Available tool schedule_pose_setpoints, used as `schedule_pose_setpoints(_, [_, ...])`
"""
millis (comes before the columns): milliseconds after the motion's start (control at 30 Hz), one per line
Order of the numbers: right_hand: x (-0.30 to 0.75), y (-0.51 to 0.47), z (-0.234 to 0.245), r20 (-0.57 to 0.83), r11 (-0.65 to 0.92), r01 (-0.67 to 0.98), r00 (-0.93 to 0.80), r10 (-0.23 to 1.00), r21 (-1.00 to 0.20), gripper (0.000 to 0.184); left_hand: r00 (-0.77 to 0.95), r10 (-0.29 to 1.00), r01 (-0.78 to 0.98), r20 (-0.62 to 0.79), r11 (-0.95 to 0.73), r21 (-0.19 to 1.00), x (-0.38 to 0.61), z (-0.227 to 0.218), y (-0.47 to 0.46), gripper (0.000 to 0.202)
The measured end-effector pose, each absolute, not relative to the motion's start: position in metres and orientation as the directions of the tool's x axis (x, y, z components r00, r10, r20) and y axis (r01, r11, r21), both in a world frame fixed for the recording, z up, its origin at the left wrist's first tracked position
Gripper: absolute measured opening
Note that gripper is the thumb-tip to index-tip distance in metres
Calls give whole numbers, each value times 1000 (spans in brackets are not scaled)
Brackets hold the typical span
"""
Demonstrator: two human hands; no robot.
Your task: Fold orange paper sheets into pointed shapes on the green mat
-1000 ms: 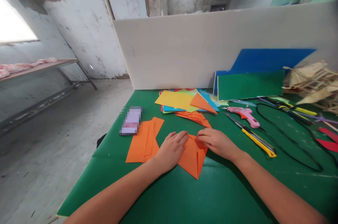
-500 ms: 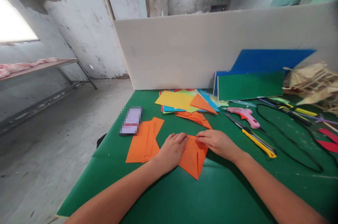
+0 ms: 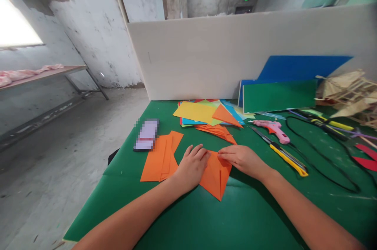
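Note:
A folded sheet of orange paper (image 3: 212, 179) lies on the green tabletop in front of me, one corner pointing toward me and a narrow slit along its fold. My left hand (image 3: 193, 165) holds the sheet's upper left edge, its thumb side on the paper and the other fingers slightly raised. At the upper right corner, my right hand (image 3: 240, 159) pinches the paper with fingers together; the thumb is mostly hidden. Loose orange sheets (image 3: 153, 161) lie left of my left hand. Just beyond both hands sits a stack of folded orange pieces (image 3: 216, 132).
A phone (image 3: 146, 135) lies at the left. Coloured paper sheets (image 3: 194, 112) are piled at the back, below a white board (image 3: 206, 57). To the right are a yellow utility knife (image 3: 287, 159), a pink glue gun (image 3: 273, 129) with its black cord, and leaning green and blue boards (image 3: 279, 97).
The fingers of my left hand have lifted and spread a little. My right hand and the orange paper have stayed in place.

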State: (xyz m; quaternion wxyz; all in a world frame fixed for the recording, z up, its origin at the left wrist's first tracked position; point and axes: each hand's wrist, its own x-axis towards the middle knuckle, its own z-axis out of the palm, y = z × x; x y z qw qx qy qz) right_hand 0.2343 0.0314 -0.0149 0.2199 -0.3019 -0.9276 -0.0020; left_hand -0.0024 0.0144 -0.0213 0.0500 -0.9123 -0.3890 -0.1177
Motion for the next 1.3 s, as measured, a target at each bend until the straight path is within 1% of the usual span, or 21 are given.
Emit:
schedule_pose_setpoints(167, [234,32,-14,397,815,565,-725,563,-127,31,651,709,739,272,-673,-15,-3,-21,13,31])
schedule_pose_setpoints(400, [233,32,-15,389,798,579,-705,594,-169,30,640,713,748,285,-664,-20,-3,-20,13,31])
schedule_pose_setpoints(600, [233,33,-16,371,796,581,-711,597,-169,30,626,726,762,285,-647,-24,-3,-18,12,29])
schedule_pose_setpoints(767, [233,33,-16,385,796,575,-702,599,-191,30,641,713,749,283,-662,-30,-4,-19,12,31])
schedule_pose_setpoints(900, [232,32,-15,366,779,592,-692,622,-206,30,638,719,753,275,-657,-30,-5,-20,13,34])
schedule_pose_setpoints(1100, [231,30,-11,322,757,629,-690,648,-176,29,650,704,742,285,-670,-36,-7,-20,15,35])
schedule_pose_setpoints(1300, [233,29,-8,296,756,611,-696,655,-236,31,659,707,734,254,-679,-12,-7,-15,15,35])
